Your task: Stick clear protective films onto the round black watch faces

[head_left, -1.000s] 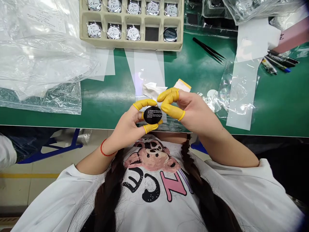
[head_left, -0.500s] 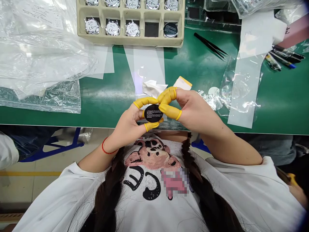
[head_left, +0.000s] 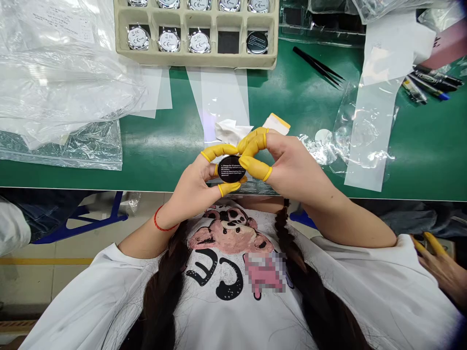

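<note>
left grip: left hand [head_left: 191, 182] clenched, pinching black round disc [head_left: 230, 169] by its rim | right grip: right hand [head_left: 288, 165] closed on disc's right edge, yellow finger cots [head_left: 255, 167] touching it | place: held above near edge of tabletop [head_left: 175, 146], mid-length | handling: seems light, stiff, slick-faced; take by rim

Yellow finger cots [head_left: 255, 167] with deeper yellow rolled rims surround a glossy black disc [head_left: 231, 169] printed with lines of white text. A red string [head_left: 160, 226] circles the left wrist [head_left: 168, 215]. The white T-shirt [head_left: 219, 316] shows a pink bear with dark markings, black letters and a pixelated pink patch. Around them are a green mat [head_left: 175, 146], a beige tray [head_left: 197, 61], black tweezers [head_left: 317, 68] and a blue chair frame [head_left: 83, 221]
</note>
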`<action>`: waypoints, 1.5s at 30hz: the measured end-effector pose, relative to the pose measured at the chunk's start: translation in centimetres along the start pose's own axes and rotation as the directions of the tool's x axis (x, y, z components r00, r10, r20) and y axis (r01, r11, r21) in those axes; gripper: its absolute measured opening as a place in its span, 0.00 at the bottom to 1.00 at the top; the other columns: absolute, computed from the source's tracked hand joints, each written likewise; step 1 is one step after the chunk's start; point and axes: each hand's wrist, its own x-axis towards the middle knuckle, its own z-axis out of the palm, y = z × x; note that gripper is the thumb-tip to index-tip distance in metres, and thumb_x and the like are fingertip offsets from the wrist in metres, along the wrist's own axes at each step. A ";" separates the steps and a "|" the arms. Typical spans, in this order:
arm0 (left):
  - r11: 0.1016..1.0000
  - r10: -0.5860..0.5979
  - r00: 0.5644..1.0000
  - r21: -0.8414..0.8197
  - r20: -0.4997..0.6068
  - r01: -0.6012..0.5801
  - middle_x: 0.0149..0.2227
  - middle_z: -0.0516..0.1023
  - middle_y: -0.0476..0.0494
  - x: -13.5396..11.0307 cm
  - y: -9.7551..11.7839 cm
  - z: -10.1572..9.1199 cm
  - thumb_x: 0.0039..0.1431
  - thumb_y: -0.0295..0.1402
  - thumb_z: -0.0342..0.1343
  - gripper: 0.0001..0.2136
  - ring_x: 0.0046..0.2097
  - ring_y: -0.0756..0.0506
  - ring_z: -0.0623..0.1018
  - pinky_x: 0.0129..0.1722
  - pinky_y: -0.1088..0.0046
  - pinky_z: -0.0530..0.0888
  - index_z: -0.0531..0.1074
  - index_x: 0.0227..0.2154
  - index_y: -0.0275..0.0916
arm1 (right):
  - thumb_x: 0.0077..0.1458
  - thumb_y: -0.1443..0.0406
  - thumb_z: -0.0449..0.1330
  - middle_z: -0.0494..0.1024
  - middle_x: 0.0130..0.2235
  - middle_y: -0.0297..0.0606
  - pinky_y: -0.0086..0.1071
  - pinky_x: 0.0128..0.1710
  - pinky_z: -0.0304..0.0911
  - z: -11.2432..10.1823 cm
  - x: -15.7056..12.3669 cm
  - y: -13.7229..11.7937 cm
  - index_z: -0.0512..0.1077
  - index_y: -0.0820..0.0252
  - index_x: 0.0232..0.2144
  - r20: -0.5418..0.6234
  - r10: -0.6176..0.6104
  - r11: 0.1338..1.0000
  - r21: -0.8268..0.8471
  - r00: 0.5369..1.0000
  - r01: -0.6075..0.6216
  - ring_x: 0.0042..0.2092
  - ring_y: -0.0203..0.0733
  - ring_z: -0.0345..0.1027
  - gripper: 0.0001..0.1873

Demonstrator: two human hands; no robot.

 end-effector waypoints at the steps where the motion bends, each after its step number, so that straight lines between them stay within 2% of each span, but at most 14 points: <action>1: 1.000 0.012 1.000 -0.007 0.003 -0.012 0.39 0.86 0.50 0.0 0.0 0.0 0.52 0.27 0.72 0.27 0.41 0.48 0.87 0.42 0.79 0.82 0.68 0.52 0.41 | 0.53 0.71 0.62 0.79 0.38 0.36 0.38 0.47 0.65 0.0 0.0 0.0 0.71 0.59 0.29 -0.003 -0.007 1.000 -0.010 1.000 0.007 0.44 0.41 0.71 0.04; 5: 0.999 0.027 1.000 -0.020 0.009 -0.027 0.39 0.86 0.50 0.0 -0.1 0.0 0.53 0.26 0.71 0.25 0.40 0.49 0.87 0.41 0.80 0.81 0.68 0.52 0.41 | 0.54 0.70 0.62 0.79 0.37 0.36 0.38 0.46 0.64 0.0 -0.1 0.0 0.71 0.59 0.28 -0.013 -0.040 0.997 -0.059 0.999 0.039 0.42 0.41 0.71 0.04; 11: 1.000 0.022 1.000 -0.016 0.016 -0.022 0.39 0.86 0.49 0.0 0.0 0.0 0.54 0.29 0.71 0.25 0.41 0.47 0.87 0.42 0.77 0.82 0.68 0.52 0.41 | 0.56 0.68 0.62 0.78 0.36 0.36 0.39 0.44 0.64 0.1 -0.3 0.0 0.70 0.59 0.29 -0.031 -0.069 0.988 -0.139 0.997 0.064 0.41 0.41 0.70 0.04; 20: 1.000 0.008 1.000 -0.010 0.014 -0.008 0.41 0.86 0.48 0.0 0.1 0.0 0.52 0.29 0.72 0.26 0.42 0.46 0.87 0.43 0.75 0.83 0.68 0.52 0.40 | 0.58 0.68 0.60 0.80 0.39 0.37 0.42 0.48 0.67 0.4 -0.6 0.0 0.71 0.58 0.31 -0.042 -0.144 0.961 -0.244 0.989 0.130 0.44 0.43 0.73 0.03; 23: 0.999 -0.011 1.000 -0.034 0.013 0.012 0.40 0.86 0.48 -0.1 0.2 0.2 0.53 0.29 0.72 0.26 0.42 0.46 0.87 0.44 0.74 0.83 0.67 0.52 0.40 | 0.62 0.64 0.60 0.80 0.39 0.37 0.43 0.49 0.67 0.2 -0.7 -0.2 0.72 0.58 0.33 -0.025 -0.188 0.930 -0.327 0.982 0.170 0.43 0.44 0.73 0.05; 25: 0.997 -0.043 0.999 -0.065 0.004 0.043 0.39 0.86 0.48 -0.1 0.1 0.2 0.54 0.28 0.70 0.25 0.42 0.46 0.87 0.43 0.74 0.83 0.67 0.52 0.41 | 0.63 0.60 0.60 0.80 0.40 0.39 0.45 0.50 0.67 -0.8 -0.7 0.3 0.74 0.56 0.36 -0.053 -0.220 0.892 -0.416 0.974 0.179 0.45 0.46 0.73 0.07; 27: 0.993 -0.086 0.996 -0.086 0.000 0.086 0.38 0.85 0.48 0.0 -0.1 0.1 0.55 0.27 0.69 0.25 0.43 0.45 0.87 0.41 0.74 0.83 0.66 0.53 0.41 | 0.63 0.57 0.61 0.79 0.43 0.41 0.47 0.52 0.66 -2.5 -0.5 1.7 0.74 0.55 0.40 -0.151 -0.206 0.845 -0.525 0.967 0.098 0.47 0.49 0.72 0.09; 29: 0.988 -0.123 0.992 -0.092 0.003 0.122 0.37 0.85 0.47 0.1 -0.5 0.0 0.55 0.28 0.69 0.25 0.44 0.43 0.87 0.40 0.73 0.83 0.65 0.53 0.41 | 0.61 0.57 0.64 0.78 0.44 0.46 0.50 0.53 0.65 -4.4 -0.1 4.1 0.74 0.56 0.41 -0.292 -0.137 0.786 -0.614 0.947 -0.076 0.49 0.53 0.70 0.11; 31: 0.986 -0.135 0.991 -0.096 0.003 0.134 0.37 0.85 0.47 0.2 -0.8 -0.2 0.55 0.28 0.69 0.26 0.44 0.43 0.87 0.41 0.74 0.82 0.65 0.53 0.41 | 0.55 0.59 0.68 0.76 0.44 0.50 0.52 0.52 0.64 -6.0 0.2 6.7 0.74 0.58 0.43 -0.393 -0.018 0.724 -0.639 0.919 -0.259 0.47 0.55 0.69 0.15; 34: 0.985 -0.131 0.991 -0.110 -0.008 0.129 0.37 0.85 0.47 0.3 -1.1 -0.4 0.54 0.29 0.70 0.26 0.43 0.45 0.87 0.43 0.74 0.82 0.65 0.53 0.40 | 0.53 0.64 0.67 0.75 0.41 0.48 0.51 0.48 0.66 -6.9 0.4 9.1 0.73 0.59 0.45 -0.420 0.182 0.672 -0.607 0.889 -0.424 0.42 0.52 0.69 0.16; 37: 0.983 -0.156 0.988 -0.097 -0.023 0.153 0.35 0.84 0.48 0.3 -1.0 -0.4 0.52 0.31 0.71 0.27 0.42 0.45 0.87 0.43 0.73 0.82 0.66 0.53 0.40 | 0.55 0.65 0.62 0.74 0.43 0.45 0.49 0.47 0.67 -6.3 0.2 8.8 0.72 0.57 0.44 -0.412 0.249 0.664 -0.586 0.877 -0.464 0.40 0.47 0.68 0.12; 40: 0.982 -0.180 0.983 -0.060 -0.026 0.178 0.35 0.84 0.47 0.3 -0.9 -0.4 0.52 0.34 0.72 0.28 0.42 0.45 0.86 0.42 0.71 0.81 0.66 0.53 0.39 | 0.51 0.61 0.67 0.71 0.51 0.47 0.49 0.49 0.68 -5.7 0.1 7.8 0.71 0.58 0.48 -0.425 0.283 0.668 -0.556 0.860 -0.494 0.40 0.46 0.69 0.22; 42: 0.983 -0.177 0.984 -0.046 -0.021 0.175 0.36 0.84 0.47 0.3 -1.0 -0.5 0.52 0.35 0.72 0.28 0.41 0.45 0.86 0.43 0.71 0.81 0.66 0.53 0.39 | 0.50 0.60 0.69 0.72 0.51 0.47 0.49 0.49 0.68 -5.5 0.2 7.6 0.70 0.58 0.49 -0.404 0.310 0.670 -0.550 0.860 -0.500 0.42 0.47 0.69 0.25; 45: 0.985 -0.167 0.986 -0.041 -0.014 0.166 0.35 0.85 0.47 0.3 -1.2 -0.5 0.53 0.35 0.71 0.28 0.41 0.46 0.86 0.45 0.71 0.80 0.66 0.54 0.40 | 0.51 0.59 0.68 0.73 0.45 0.43 0.46 0.45 0.69 -5.2 0.2 7.9 0.72 0.57 0.42 -0.396 0.268 0.694 -0.553 0.878 -0.461 0.41 0.47 0.69 0.17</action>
